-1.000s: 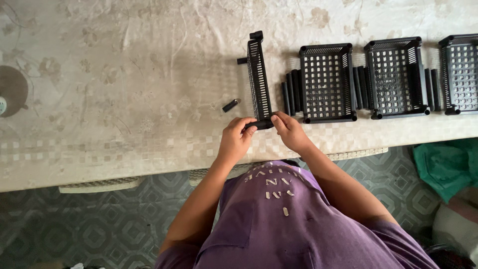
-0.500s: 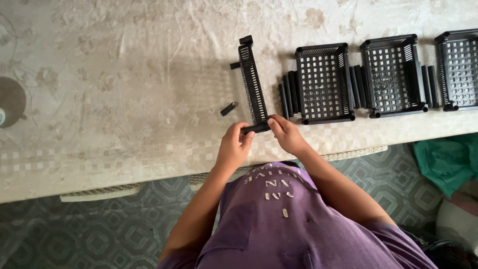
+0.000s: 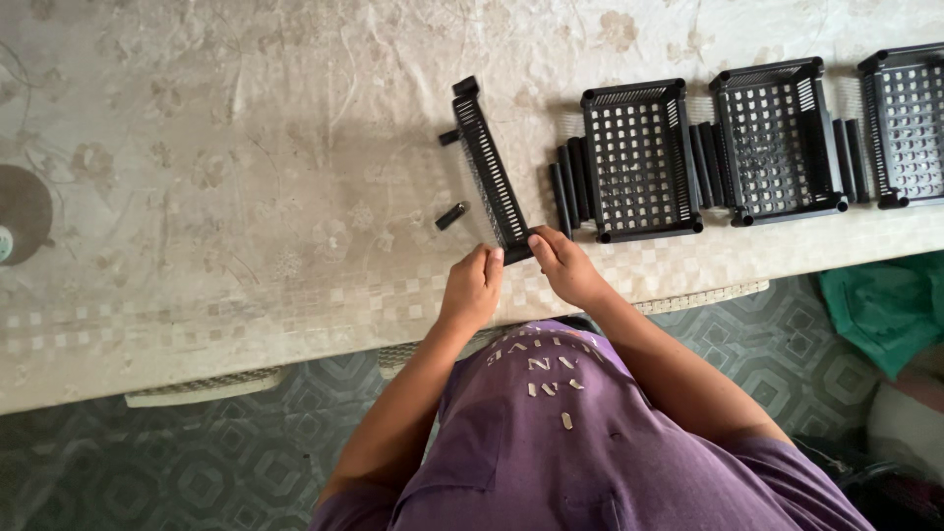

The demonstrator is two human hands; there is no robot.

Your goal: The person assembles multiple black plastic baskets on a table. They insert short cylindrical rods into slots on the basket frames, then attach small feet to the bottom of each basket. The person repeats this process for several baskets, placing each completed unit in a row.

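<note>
The person is standing at the near edge of the worktop [image 3: 246,197] and working on a black basket [image 3: 489,169]. This basket is tipped up on its side, so it is looking thin from above. Its near end is sitting close to the near edge of the worktop, and its far end is pointing away towards the middle.

The left hand [image 3: 474,288] is pinching the near end of the basket with its fingertips. The right hand [image 3: 562,265] is gripping the same end from the other side. Both grips are closed on the basket.

A small black peg [image 3: 451,215] is lying on the worktop just to the left of the basket, not touching it. Another small black bit is poking out near the basket's far end; it is too small to tell what it is.

Three more baskets are sitting flat in a row along the near edge, to the right. The closest one [image 3: 639,157] is just beside the right hand. Black rods [image 3: 562,193] are lying between it and the tilted basket.

The step in hand seems to be fitting something at the basket's near corner. The next move is likely calling for a steady hold with one hand while the other is reaching for the loose peg.
</note>
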